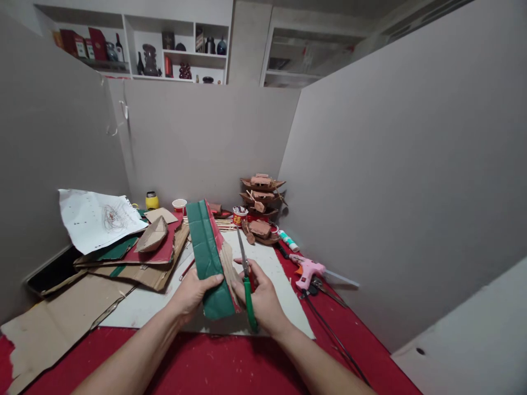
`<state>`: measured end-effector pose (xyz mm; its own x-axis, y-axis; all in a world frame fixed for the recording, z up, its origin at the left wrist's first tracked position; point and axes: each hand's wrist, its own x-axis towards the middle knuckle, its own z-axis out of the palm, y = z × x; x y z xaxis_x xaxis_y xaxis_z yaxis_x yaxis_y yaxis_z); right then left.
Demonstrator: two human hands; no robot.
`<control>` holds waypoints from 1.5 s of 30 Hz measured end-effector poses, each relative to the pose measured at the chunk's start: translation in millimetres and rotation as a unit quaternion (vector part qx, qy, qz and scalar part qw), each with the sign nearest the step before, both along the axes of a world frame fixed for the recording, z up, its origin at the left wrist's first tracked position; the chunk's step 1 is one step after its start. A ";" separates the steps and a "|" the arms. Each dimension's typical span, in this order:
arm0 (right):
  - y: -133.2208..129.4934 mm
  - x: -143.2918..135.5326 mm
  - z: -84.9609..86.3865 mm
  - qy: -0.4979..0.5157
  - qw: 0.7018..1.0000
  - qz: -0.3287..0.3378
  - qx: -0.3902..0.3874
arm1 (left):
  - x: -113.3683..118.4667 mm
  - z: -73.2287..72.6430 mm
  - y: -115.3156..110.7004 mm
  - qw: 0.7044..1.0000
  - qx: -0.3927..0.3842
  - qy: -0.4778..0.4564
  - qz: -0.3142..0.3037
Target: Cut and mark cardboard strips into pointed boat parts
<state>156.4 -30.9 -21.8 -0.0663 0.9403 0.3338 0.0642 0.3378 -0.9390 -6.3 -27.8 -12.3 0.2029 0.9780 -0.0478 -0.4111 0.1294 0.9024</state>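
My left hand (192, 294) grips a folded piece of cardboard (205, 258), green and red outside with bare brown showing along its right edge. The thumb presses on the green face, and the piece stands tilted above a white board (284, 291). My right hand (261, 299) is closed around green-handled scissors (249, 299). Their blades point up and away, beside the cardboard's right edge, and look closed. The right fingertips reach the brown edge of the cardboard; whether they also pinch it is hard to see.
Cardboard sheets (78, 307), a folded cardboard boat (153, 235) and a drawing (105, 219) lie left. Model boats (263, 196) are stacked at the back. A pink glue gun (308, 270), its cord and pliers (329, 291) lie right. Grey partitions (206, 137) enclose the red-covered table (222, 365).
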 end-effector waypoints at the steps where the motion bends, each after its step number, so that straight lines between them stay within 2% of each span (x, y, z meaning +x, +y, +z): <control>1: 1.4 2.4 1.0 -0.008 1.000 -0.004 -0.004 | -0.8 0.0 0.9 1.000 0.001 -0.005 0.013; 6: 6.2 15.8 5.3 -0.078 0.996 0.027 -0.043 | -23.0 13.6 13.3 0.984 0.023 -0.061 0.164; 10: 8.8 20.2 1.2 -0.198 0.980 0.027 0.006 | -45.6 27.8 20.2 0.960 0.050 -0.103 0.254; 13: 7.5 18.7 -2.7 -0.251 0.968 -0.011 0.024 | -53.8 33.1 20.4 0.946 0.064 -0.131 0.290; 15: 4.1 18.2 -1.6 -0.253 0.967 -0.020 0.024 | -56.6 35.2 19.5 0.937 0.075 -0.150 0.307; 20: -3.5 24.5 8.6 -0.178 0.980 0.083 -0.012 | -64.5 40.2 18.1 0.916 0.102 -0.186 0.341; 23: 0.2 28.4 7.8 -0.200 0.970 0.115 -0.071 | -69.3 42.5 18.6 0.906 0.109 -0.193 0.362; 26: 3.5 27.2 3.0 -0.249 0.956 0.133 -0.075 | -71.5 44.1 18.8 0.904 0.107 -0.193 0.366; 31: -4.7 20.9 2.9 -0.319 0.936 0.144 0.043 | -71.2 48.0 17.0 0.910 0.100 -0.201 0.349; 35: -7.8 19.4 1.1 -0.375 0.915 0.140 0.052 | -71.4 48.9 15.8 0.914 0.102 -0.205 0.334; 45: -4.9 15.5 -3.5 -0.359 0.915 0.173 0.070 | -56.6 35.9 14.8 0.952 0.154 -0.114 0.237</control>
<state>171.9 -35.8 -25.3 -0.6010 0.7731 0.2025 0.5134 0.5677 -0.6435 -62.9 -13.0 23.6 -0.2945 0.9229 0.2481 -0.5476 -0.3757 0.7476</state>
